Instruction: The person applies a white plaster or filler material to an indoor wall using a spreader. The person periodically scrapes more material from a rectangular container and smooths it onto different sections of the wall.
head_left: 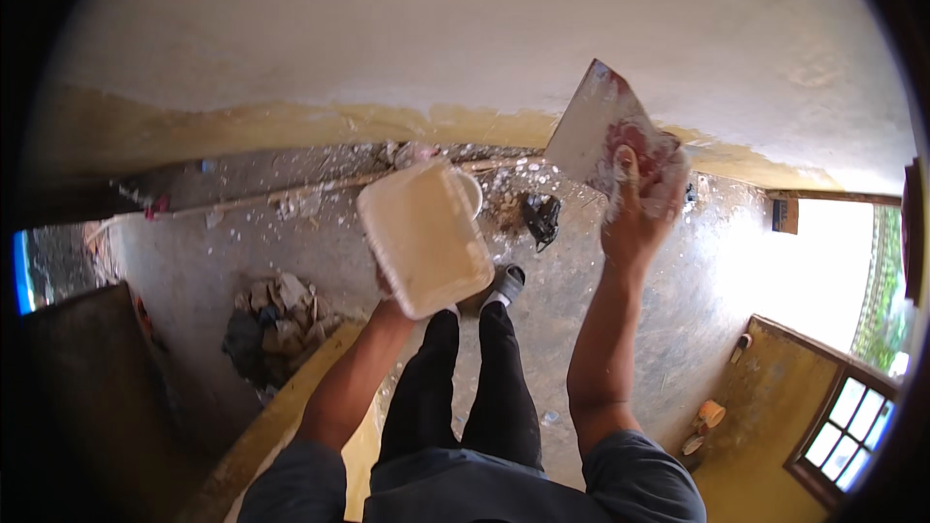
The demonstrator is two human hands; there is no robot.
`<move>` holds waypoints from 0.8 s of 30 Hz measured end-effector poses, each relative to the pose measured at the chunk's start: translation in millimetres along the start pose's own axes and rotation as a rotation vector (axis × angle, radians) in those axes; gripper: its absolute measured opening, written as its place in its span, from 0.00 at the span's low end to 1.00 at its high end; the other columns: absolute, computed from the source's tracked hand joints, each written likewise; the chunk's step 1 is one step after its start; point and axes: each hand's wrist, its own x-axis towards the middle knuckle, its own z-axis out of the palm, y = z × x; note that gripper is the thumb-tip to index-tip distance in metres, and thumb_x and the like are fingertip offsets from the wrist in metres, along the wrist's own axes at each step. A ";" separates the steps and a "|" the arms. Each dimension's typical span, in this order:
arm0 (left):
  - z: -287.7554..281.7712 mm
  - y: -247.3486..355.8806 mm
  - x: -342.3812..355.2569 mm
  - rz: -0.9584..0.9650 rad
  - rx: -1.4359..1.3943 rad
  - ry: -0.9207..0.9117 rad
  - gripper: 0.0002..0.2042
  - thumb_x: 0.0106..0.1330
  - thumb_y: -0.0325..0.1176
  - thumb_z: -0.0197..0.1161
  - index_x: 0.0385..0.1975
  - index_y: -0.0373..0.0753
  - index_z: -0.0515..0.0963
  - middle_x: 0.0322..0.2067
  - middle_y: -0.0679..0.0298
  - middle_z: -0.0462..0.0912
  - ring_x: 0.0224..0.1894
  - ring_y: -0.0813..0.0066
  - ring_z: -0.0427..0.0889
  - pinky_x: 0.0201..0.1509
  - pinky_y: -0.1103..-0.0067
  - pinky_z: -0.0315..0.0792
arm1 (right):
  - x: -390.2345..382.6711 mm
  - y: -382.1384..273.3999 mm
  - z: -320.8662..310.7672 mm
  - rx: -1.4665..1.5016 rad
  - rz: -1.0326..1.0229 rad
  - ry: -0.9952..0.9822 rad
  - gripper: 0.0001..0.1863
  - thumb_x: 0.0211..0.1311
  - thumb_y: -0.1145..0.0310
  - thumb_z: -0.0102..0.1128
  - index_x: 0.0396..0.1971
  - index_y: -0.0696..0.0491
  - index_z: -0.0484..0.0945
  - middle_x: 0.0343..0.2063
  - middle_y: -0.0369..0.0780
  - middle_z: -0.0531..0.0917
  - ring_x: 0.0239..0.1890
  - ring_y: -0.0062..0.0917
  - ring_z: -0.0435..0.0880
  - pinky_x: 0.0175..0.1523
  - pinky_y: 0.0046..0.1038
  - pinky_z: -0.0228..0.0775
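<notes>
My left hand (385, 281) holds up a pale rectangular tub (426, 232) with a ribbed rim, from its left and under side. Most of those fingers are hidden behind the tub. Raised to the right, my right hand (644, 189) is closed on a flat, wide scraper (587, 136), the thumb pressed on its face. Whitish paste coats the fingers and smears the blade, along with reddish patches. Beyond both hands stands a wall (465, 29), pale above with a yellowish band low down. The scraper appears in front of that band; whether it touches the wall I cannot tell.
White crumbs litter the floor (601, 329) along the wall's foot, beside a long pole (252, 201). A black plastic bag (541, 218) and a white bucket (472, 194) lie ahead. Rubble and sacks (281, 324) are heaped left. Right are a doorway, an orange container (712, 414) and a window (848, 426).
</notes>
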 end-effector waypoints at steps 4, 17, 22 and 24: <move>-3.4 -22.6 42.6 -0.051 -0.080 -0.083 0.27 0.71 0.49 0.48 0.66 0.45 0.60 0.63 0.59 0.66 0.65 0.59 0.66 0.67 0.57 0.61 | -32.9 -31.5 21.6 -0.213 0.020 -0.194 0.20 0.63 0.76 0.55 0.53 0.65 0.65 0.41 0.52 0.80 0.44 0.36 0.83 0.46 0.34 0.77; 5.9 -42.5 84.6 -0.097 -0.219 -0.083 0.30 0.69 0.52 0.50 0.66 0.44 0.58 0.62 0.59 0.67 0.64 0.61 0.66 0.69 0.64 0.61 | -54.6 8.9 55.8 -0.649 -0.077 -0.450 0.25 0.50 0.77 0.59 0.51 0.66 0.66 0.29 0.56 0.81 0.29 0.51 0.82 0.33 0.41 0.74; 1.0 -40.5 90.4 -0.031 -0.152 -0.015 0.30 0.68 0.49 0.54 0.66 0.42 0.59 0.61 0.55 0.67 0.64 0.58 0.67 0.68 0.62 0.62 | -46.8 20.5 53.6 -0.682 -0.204 -0.428 0.17 0.56 0.73 0.57 0.44 0.64 0.68 0.27 0.57 0.81 0.31 0.54 0.81 0.33 0.44 0.73; -0.8 -38.6 91.0 -0.093 -0.152 -0.098 0.32 0.70 0.60 0.42 0.67 0.47 0.58 0.62 0.58 0.67 0.63 0.62 0.68 0.67 0.64 0.63 | -43.8 28.8 52.1 -0.704 -0.277 -0.389 0.19 0.56 0.74 0.57 0.47 0.66 0.68 0.27 0.57 0.81 0.31 0.54 0.81 0.33 0.43 0.73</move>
